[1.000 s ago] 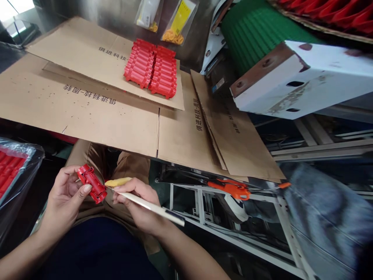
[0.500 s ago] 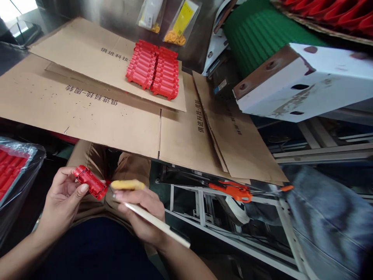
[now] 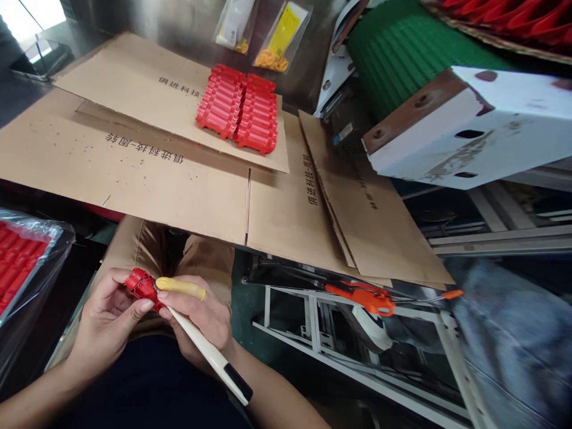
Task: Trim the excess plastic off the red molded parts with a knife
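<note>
Low over my lap, my left hand (image 3: 105,319) pinches a small red moulded plastic part (image 3: 142,283) between thumb and fingers. My right hand (image 3: 208,322) is closed around a slim tool with a long white handle (image 3: 203,347) and a black end. A yellow finger cot (image 3: 181,288) covers one finger of that hand. Its covered fingertip reaches the red part, and the tool's working tip is hidden between the hands. Two rows of similar red parts (image 3: 239,110) lie on the cardboard (image 3: 147,196) in front of me.
Two clear bags, one with yellow rubbery pieces (image 3: 271,59), lie at the back. At left stands a plastic-lined box of red parts (image 3: 20,262). A green ribbed roll (image 3: 402,53) and white metal bracket (image 3: 473,131) are at right. An orange-handled tool (image 3: 370,298) hangs below the cardboard.
My right hand has moved left with the white-handled tool, bringing it up against the red part. My left hand has shifted slightly right and the part is now more covered.
</note>
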`<state>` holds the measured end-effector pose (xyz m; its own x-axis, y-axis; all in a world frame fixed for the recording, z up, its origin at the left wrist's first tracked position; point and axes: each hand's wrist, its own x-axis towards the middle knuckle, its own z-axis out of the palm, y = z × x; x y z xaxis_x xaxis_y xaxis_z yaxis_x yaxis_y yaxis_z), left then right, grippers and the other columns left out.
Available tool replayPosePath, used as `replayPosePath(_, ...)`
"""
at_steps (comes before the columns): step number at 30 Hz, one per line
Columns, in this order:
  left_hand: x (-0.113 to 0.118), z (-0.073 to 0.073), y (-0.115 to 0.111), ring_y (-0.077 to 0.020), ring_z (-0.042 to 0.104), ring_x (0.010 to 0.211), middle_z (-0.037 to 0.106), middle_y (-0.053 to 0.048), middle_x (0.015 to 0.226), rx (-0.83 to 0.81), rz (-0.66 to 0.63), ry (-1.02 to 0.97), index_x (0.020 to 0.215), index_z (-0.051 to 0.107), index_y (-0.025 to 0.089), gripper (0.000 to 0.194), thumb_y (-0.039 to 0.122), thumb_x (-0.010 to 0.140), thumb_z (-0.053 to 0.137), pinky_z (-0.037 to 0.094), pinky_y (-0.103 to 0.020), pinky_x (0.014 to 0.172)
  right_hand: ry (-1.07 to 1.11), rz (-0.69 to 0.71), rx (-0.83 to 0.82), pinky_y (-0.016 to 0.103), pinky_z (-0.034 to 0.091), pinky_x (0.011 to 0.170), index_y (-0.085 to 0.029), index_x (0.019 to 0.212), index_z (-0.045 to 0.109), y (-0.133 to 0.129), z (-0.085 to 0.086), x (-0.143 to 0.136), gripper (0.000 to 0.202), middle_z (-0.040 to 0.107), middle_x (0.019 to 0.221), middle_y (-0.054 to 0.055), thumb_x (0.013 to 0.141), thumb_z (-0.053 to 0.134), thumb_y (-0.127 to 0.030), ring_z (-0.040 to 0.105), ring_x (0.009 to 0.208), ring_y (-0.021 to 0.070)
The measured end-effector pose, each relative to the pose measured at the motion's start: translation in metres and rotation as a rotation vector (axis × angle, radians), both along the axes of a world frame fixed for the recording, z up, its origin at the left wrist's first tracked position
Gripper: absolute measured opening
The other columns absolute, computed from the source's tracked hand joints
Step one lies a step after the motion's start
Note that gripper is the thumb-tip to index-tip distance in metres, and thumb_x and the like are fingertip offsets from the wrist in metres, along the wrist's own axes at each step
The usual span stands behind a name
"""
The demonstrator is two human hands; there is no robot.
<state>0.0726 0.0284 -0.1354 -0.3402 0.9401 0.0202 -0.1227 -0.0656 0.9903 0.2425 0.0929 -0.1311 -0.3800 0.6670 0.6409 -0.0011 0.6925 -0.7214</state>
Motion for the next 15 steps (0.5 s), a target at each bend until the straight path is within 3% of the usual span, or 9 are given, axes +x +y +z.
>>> replayPosePath(15,0.0050,-0.0061,-0.0031,-0.0104,0.075,0.089,0.077,0.004,0.099,-0.016,0.029,0.005,0.103,0.073,0.028,0.019,0.019,0.090,0.084,0.060,-0.016,0.090,-0.012,-0.078,-0.041,0.040,0.071,0.089,-0.015,0.119,0.075,-0.0080,-0.0003,-0.0025,0.027,0.081,0.112,0.015,0.097,0.067,-0.002,0.078,0.104,0.0249)
